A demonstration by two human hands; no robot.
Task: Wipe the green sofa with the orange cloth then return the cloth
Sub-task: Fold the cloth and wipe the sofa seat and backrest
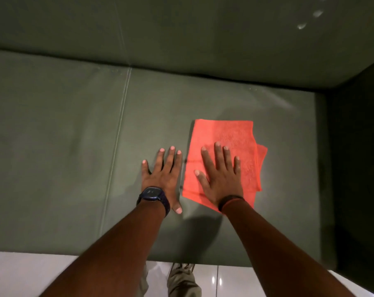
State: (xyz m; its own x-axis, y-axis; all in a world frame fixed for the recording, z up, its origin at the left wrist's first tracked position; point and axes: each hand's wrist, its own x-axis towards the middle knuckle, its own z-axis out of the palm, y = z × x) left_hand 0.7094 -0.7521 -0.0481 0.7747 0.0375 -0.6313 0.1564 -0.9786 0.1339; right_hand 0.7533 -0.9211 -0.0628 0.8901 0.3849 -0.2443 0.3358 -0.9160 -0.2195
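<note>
The green sofa [63, 136] fills most of the view, its seat running left to right below the backrest. A folded orange cloth [231, 133] lies flat on the right seat cushion. My right hand [219, 174] presses flat on the cloth, fingers spread, palm down. My left hand [162, 174], with a dark watch on its wrist, rests flat on the bare seat just left of the cloth, fingers apart and holding nothing.
A seam [117, 133] splits the seat into two cushions left of my hands. The sofa's dark armrest [357, 146] rises at the right. Pale glossy floor tiles [21, 273] run along the seat's front edge, with my trouser leg [181, 279] below.
</note>
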